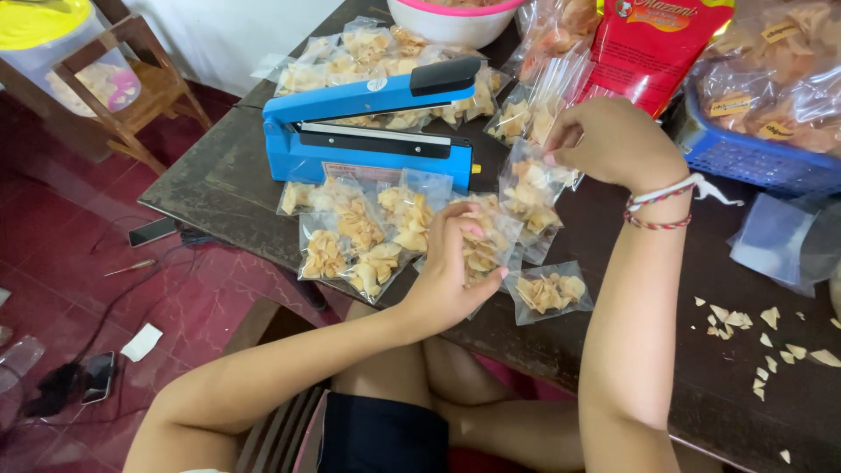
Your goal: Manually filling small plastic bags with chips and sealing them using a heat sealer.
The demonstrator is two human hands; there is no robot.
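My right hand [613, 140] pinches the top edge of a small clear bag of yellow chips [531, 194], which hangs just above the dark table [219, 188]. My left hand [451, 271] rests on another filled chip bag [486, 245] at the table's near edge, fingers curled over it. A sealed chip bag [547, 292] lies just right of that hand. Several more filled bags [355, 236] are piled to its left. A blue heat sealer [368, 131] stands behind them with its arm raised.
More filled bags [368, 52] lie behind the sealer, near a white bowl with a pink rim [455, 19]. A red pouch [653, 48], a blue basket [753, 158], empty clear bags [780, 241] and chip crumbs [762, 337] sit at the right. Phones and cables lie on the floor [96, 377].
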